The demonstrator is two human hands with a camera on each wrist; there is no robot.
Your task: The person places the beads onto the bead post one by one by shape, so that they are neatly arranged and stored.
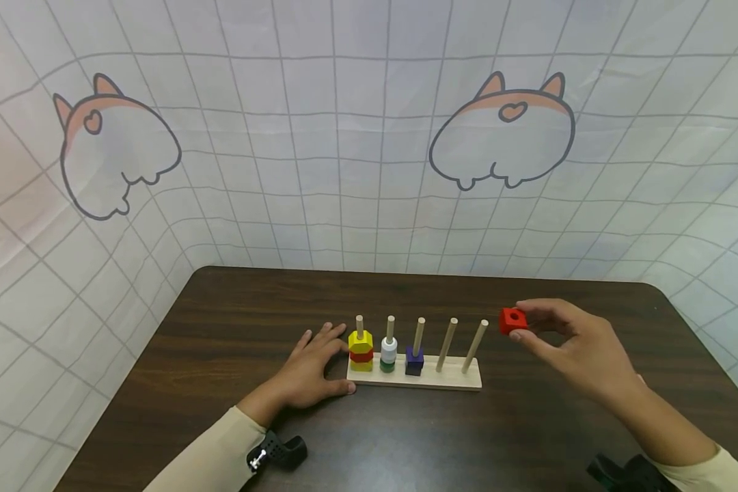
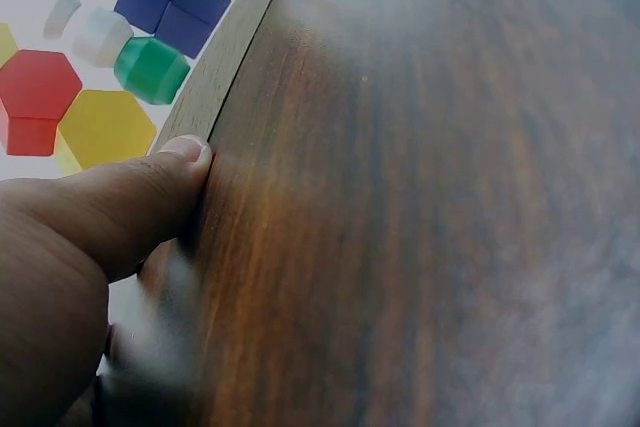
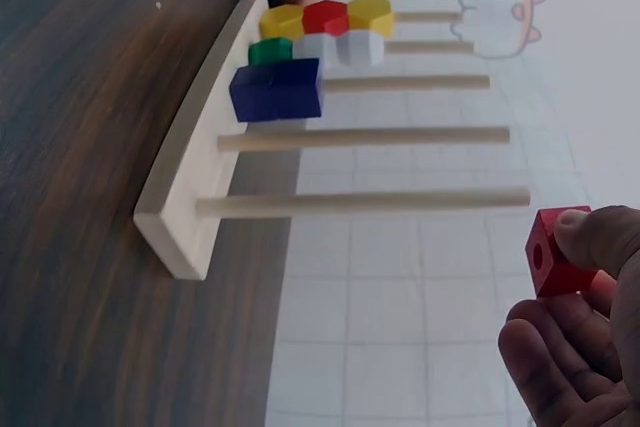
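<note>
My right hand pinches a red cube bead with a hole through it, held up beside the far right peg. In the right wrist view the bead is between thumb and fingers, near that peg's tip. A wooden peg board lies on the table with a row of upright pegs. The leftmost peg carries yellow and red hexagonal beads; beside it are white and green beads, then dark blue cubes. The two right pegs are bare. My left hand rests with spread fingers at the board's left end, thumb touching its edge.
The dark wood table ends in front of a white grid-patterned cloth with cartoon animal drawings. A black wrist camera is strapped at my left wrist.
</note>
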